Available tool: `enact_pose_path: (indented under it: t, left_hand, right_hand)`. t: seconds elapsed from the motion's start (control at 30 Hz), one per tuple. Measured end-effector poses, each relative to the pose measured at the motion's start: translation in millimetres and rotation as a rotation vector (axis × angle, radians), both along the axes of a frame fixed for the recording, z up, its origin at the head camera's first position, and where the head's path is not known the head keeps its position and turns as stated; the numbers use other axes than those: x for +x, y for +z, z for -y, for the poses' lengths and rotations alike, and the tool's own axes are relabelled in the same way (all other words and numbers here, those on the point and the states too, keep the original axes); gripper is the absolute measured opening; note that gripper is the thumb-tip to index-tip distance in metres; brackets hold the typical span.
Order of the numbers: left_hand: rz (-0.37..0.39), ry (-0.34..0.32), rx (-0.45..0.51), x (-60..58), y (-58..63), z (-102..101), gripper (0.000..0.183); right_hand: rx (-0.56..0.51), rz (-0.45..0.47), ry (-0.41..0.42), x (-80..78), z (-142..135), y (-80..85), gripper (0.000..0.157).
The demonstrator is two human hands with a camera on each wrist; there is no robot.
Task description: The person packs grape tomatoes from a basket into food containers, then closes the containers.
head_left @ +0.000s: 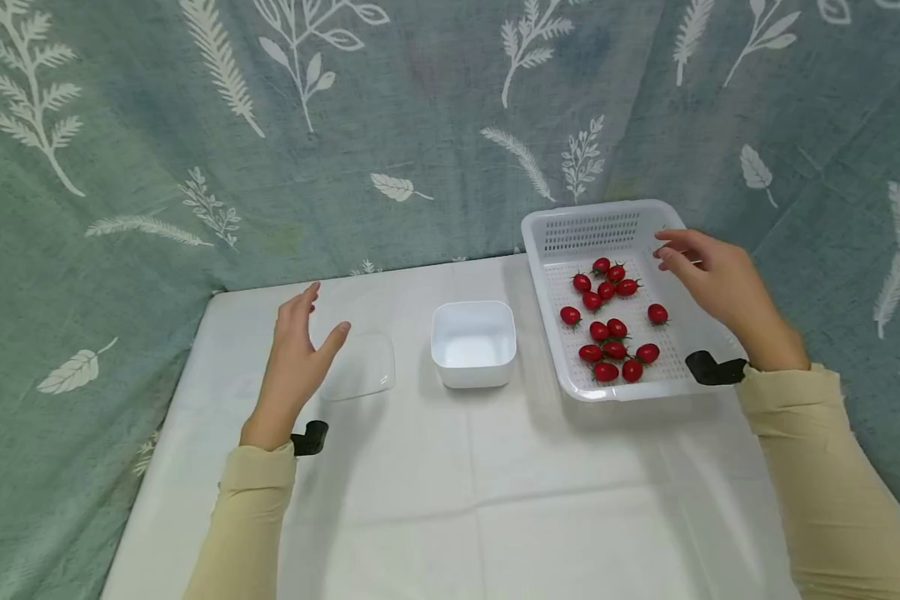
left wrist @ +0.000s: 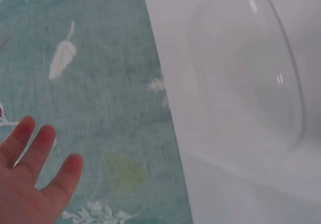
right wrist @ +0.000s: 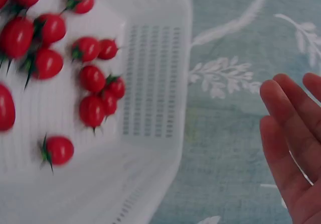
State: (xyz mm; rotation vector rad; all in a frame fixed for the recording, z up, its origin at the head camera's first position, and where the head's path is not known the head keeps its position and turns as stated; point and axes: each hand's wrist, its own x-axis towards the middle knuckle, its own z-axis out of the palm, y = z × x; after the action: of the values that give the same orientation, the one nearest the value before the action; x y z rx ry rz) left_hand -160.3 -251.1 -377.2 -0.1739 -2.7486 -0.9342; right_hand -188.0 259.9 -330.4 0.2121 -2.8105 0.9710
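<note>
On the right of the table [head_left: 405, 517]: the red tomatoes [head_left: 614, 350], stalks on, lie loose in the white basket [head_left: 622, 392], mostly in a far and a near group; its raised walls probably stop them rolling away.
Middle: the white box [head_left: 476, 377] stands upright with nothing visible inside; its upward mouth and place beside the basket presumably make it easy to reach from either side.
Left: the clear lid [head_left: 367, 367] lies on the table apart from the box, likely set aside to leave the mouth uncovered.
Left grip [head_left: 291, 364]: wide, thumb well away from the fingers, holding nothing, near the lid.
Right grip [head_left: 716, 275]: loosely bent in the head view, holding nothing, above the basket's right side; the exact thumb gap cannot be told.
Writing: no brand, label or lettering can be read; the cloth [head_left: 435, 133] behind carries only pale leaf prints.
</note>
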Motion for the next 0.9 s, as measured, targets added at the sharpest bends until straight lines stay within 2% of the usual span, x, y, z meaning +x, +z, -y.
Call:
enact_pose_path:
  t: [0.13,0.4,0.7,0.8,0.9]
  left_hand:
    - [0.027,-0.07,0.124,-2.9,-13.1,-20.9,0.07]
    - [0.133,-0.167,0.31,-16.0,-49.0,-61.7,0.069]
    - [0.315,-0.272,0.501,-25.6,-79.3,-103.6,0.081]
    - [0.388,-0.302,0.599,-24.5,-86.3,-111.9,0.09]
    - [0.432,-0.32,0.691,-19.8,-87.6,-116.3,0.096]
  right_hand:
    - [-0.11,-0.017,-0.031,7.7,2.1,-5.3,0.04]
    - [-0.382,-0.046,-0.012,14.1,14.5,-23.3,0.037]
    - [-0.606,0.014,0.012,5.1,37.7,-31.6,0.038]
    - [-0.658,0.047,0.04,-0.3,45.0,-37.0,0.04]
    - [-0.676,0.092,0.049,-5.8,49.7,-43.2,0.04]
